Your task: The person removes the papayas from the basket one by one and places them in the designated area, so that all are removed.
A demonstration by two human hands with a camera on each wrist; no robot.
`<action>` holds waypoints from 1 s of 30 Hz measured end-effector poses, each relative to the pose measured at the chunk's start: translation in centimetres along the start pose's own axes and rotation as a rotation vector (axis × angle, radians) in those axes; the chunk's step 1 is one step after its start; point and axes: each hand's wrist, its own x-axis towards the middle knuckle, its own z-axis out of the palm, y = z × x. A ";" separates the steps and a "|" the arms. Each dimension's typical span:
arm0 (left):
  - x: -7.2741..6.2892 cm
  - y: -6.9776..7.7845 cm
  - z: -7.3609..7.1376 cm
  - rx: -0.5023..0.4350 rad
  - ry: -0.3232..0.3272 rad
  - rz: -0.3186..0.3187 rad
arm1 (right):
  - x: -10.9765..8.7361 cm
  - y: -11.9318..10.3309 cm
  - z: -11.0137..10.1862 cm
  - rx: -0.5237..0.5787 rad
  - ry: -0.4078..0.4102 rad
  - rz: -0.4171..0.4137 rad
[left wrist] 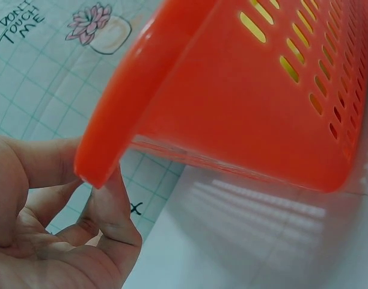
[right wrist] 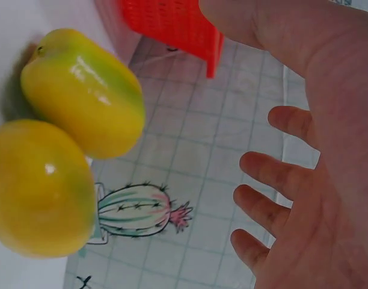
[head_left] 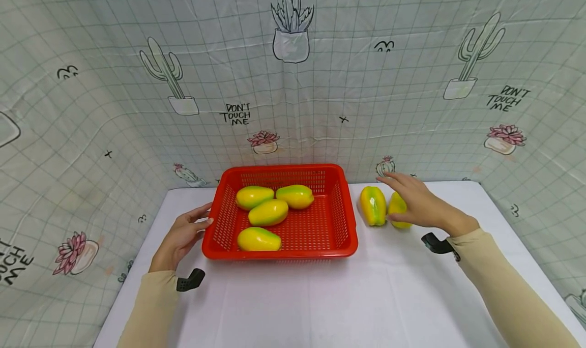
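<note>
Fingers of my left hand [head_left: 180, 233] are pinched on the rim at the left end of the red plastic basket [head_left: 280, 254], while those of my right hand [head_left: 423, 205] stand spread apart to the right of it, holding nothing; in the right wrist view a gap shows between my fingertips and the fruit there. Behind the basket and round its sides hangs a pale gridded cloth [head_left: 329, 78], printed with potted cacti, succulents and the words "DON'T TOUCH ME". Under the basket is a white-covered table [head_left: 284, 307], running out to both sides and towards me. The basket itself is slotted and rectangular, its long side facing me. My beige sleeves come up on either side of it. Inside lie four yellow-green papayas: one at the back left [head_left: 255, 197], one at the back near the middle [head_left: 295, 197], one close in front of those two [head_left: 268, 212], and one by the near wall [head_left: 259, 239]. Two more are outside, just right of the basket: the nearer papaya [head_left: 373, 206] lies in full view, and the farther papaya [head_left: 396, 203] is just beside it, partly hidden by my right hand.
</note>
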 end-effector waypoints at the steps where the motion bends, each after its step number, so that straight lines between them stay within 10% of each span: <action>1: 0.0 0.0 0.0 -0.001 0.000 0.000 | 0.2 -0.2 -0.1 0.001 -0.002 -0.007; 30: 0.0 0.1 -0.1 -0.016 0.005 0.009 | 9.8 -7.4 1.3 -0.025 -0.094 -0.208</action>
